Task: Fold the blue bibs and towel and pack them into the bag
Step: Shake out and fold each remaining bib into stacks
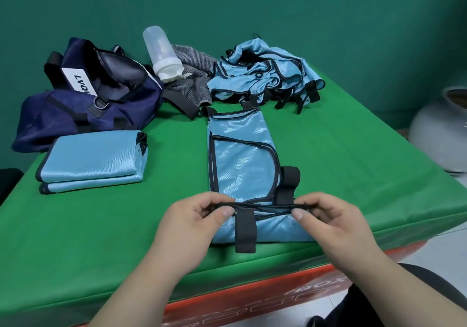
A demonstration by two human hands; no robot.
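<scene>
**Q:** Where does the light-blue black-trimmed bib [240,154] lie?

**A:** Flat on the green-covered worktop [341,165], folded narrow. Its long axis runs straight away from the person, with black straps at the near end.

**Q:** And the hands?

**A:** The left hand [199,223] and the right hand [326,223] each pinch the bib's near black edge between thumb and curled fingers.

**Q:** Around it?

**A:** A folded stack of blue bibs [96,157] sits to the left, in front of the open navy fabric bag [88,104]. A heap of unfolded blue bibs [265,74] lies at the far end, beside a grey striped towel [194,74].
</scene>
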